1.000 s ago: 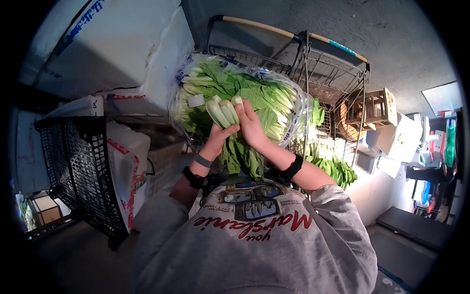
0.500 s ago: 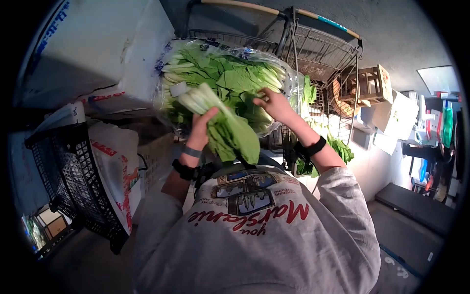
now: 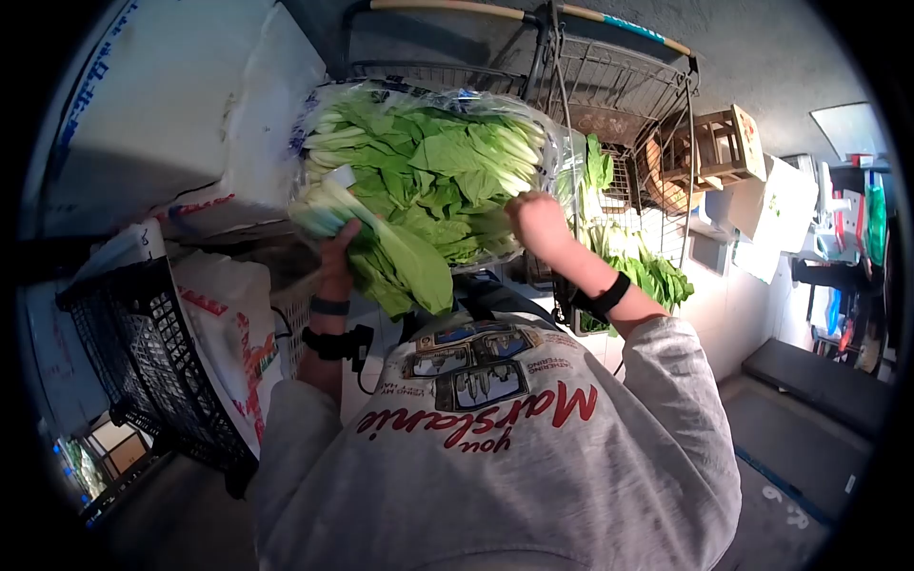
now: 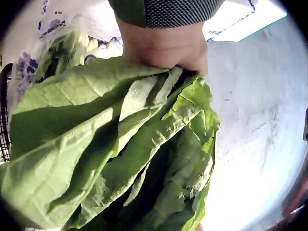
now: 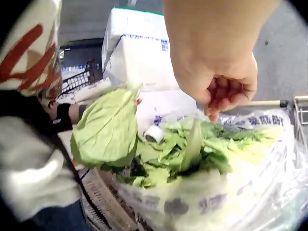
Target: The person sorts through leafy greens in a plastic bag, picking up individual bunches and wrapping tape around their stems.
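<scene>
Greens [image 3: 405, 274] held in left hand [image 3: 336, 257]; right hand [image 3: 541, 226] curled, empty, near right edge of plastic bag [image 5: 211, 204] — grip stems [image 3: 321, 209] lightly.

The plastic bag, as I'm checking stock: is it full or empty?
Full, it seems: leafy greens spread across the opening of the plastic bag, heaped close to its rim.

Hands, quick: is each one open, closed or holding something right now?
Left hand: holding a bunch of leafy greens.
Right hand: curled closed, nothing visibly held.
</scene>
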`<action>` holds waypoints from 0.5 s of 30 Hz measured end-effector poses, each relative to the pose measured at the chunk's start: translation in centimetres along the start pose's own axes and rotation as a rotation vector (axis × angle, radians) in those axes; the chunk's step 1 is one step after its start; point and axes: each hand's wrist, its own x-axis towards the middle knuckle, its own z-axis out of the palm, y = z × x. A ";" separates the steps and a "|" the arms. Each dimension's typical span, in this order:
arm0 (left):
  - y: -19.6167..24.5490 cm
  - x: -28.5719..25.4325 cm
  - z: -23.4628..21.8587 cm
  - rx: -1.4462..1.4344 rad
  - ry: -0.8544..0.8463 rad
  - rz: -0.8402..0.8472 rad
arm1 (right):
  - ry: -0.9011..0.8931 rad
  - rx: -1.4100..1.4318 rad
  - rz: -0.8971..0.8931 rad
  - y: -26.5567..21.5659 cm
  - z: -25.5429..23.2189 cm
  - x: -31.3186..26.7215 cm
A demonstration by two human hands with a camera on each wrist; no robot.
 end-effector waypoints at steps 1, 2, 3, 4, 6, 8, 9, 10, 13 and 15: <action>0.0 -0.1 0.1 -0.001 0.005 0.007 | 0.011 0.135 0.046 0.3 -1.0 0.7; -0.1 -0.4 0.2 -0.030 -0.015 -0.015 | 0.022 0.214 0.073 0.7 -1.7 1.4; -0.1 -0.5 0.2 -0.059 -0.038 -0.037 | 0.021 0.212 0.069 0.4 -2.1 1.4; -1.2 -0.3 -1.2 -0.060 -0.038 -0.035 | -0.095 0.140 0.150 0.0 -2.5 1.5; -4.1 0.8 -4.8 0.237 -0.217 0.218 | -0.422 0.076 0.310 -0.7 -2.3 1.6; -2.6 -0.5 -2.1 0.075 -0.129 0.104 | -0.384 -0.044 0.201 -1.2 -0.7 0.5; -2.1 -1.1 -0.9 -0.083 -0.044 -0.022 | -0.351 -0.156 0.098 -1.2 0.8 -0.1; -2.1 -1.3 -0.7 -0.088 -0.037 -0.020 | -0.293 -0.250 0.033 -0.7 3.2 -0.6; -1.6 -1.6 -0.7 -0.008 0.011 -0.030 | -0.217 -0.292 -0.095 0.0 4.2 -0.5; -1.5 -2.1 -0.5 -0.058 0.043 -0.085 | -0.222 -0.282 -0.119 0.1 3.7 -0.7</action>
